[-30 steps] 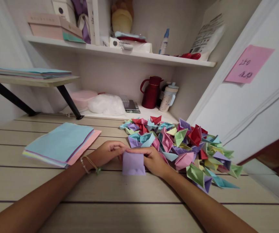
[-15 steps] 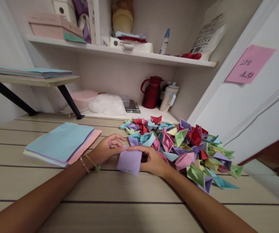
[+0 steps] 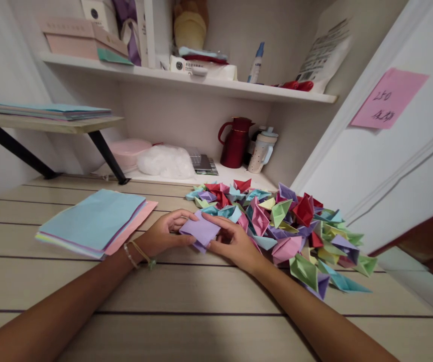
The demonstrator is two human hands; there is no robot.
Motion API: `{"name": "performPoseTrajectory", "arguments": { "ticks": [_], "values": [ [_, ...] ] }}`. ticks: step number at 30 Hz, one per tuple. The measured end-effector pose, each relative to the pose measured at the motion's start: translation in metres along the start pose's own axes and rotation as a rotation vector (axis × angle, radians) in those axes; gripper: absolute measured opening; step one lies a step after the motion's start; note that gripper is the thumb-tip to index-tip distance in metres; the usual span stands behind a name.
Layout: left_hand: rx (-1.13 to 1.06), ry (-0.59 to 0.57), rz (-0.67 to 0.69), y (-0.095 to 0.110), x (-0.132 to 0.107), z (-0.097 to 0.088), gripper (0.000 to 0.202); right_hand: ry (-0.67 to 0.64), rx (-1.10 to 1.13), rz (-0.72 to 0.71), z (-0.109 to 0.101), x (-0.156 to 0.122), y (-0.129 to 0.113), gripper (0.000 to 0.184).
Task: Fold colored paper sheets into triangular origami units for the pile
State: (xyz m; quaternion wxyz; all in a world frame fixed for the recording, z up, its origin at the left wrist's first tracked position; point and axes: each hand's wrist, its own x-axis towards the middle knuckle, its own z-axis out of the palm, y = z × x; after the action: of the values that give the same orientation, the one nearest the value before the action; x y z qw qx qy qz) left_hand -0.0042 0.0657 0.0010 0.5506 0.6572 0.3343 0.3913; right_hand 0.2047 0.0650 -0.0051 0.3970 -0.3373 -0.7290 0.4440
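A small folded piece of purple paper is held between my two hands, just above the wooden table. My left hand pinches its left corner, thumb below and fingers behind. On the opposite side, my right hand grips the right edge between thumb and forefinger. Right beside my right hand spreads a heap of folded paper boats in red, pink, green, blue, yellow and purple. To the left of my left hand lies a stack of coloured paper sheets, light blue on top.
A small raised shelf with black legs carries more paper sheets at the left. Behind the table stand a dark red jug, a pale tumbler and a white plastic bag. A pink note is stuck on the right wall.
The purple paper has been raised and turned, from a square hanging down to a diamond lying flatter. Both hands now grip it at opposite sides.
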Motion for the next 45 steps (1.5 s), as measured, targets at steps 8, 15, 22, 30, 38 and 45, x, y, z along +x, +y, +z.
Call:
{"name": "performPoseTrajectory", "arguments": {
  "ticks": [8,15,22,30,38,45],
  "values": [
    [0.014,0.217,-0.015,-0.003,0.003,-0.003,0.028,0.056,0.116,0.064,-0.001,0.002,0.009,0.064],
    [0.114,0.185,-0.022,0.000,0.003,-0.003,0.020,0.076,0.251,0.028,-0.003,0.004,0.008,0.038],
    [0.125,0.302,0.018,0.002,0.003,0.001,0.020,0.143,0.324,0.074,-0.001,0.007,0.014,0.025],
    [0.257,0.295,0.045,-0.001,0.004,-0.003,0.019,0.100,0.361,0.094,0.002,0.006,0.009,0.032],
    [-0.010,0.155,-0.077,-0.001,0.002,0.003,0.045,0.053,0.273,0.052,0.002,0.004,0.010,0.067],
    [0.011,0.091,-0.067,-0.003,0.001,0.002,0.049,0.107,0.344,0.063,0.004,0.007,0.013,0.040]
  ]
}}
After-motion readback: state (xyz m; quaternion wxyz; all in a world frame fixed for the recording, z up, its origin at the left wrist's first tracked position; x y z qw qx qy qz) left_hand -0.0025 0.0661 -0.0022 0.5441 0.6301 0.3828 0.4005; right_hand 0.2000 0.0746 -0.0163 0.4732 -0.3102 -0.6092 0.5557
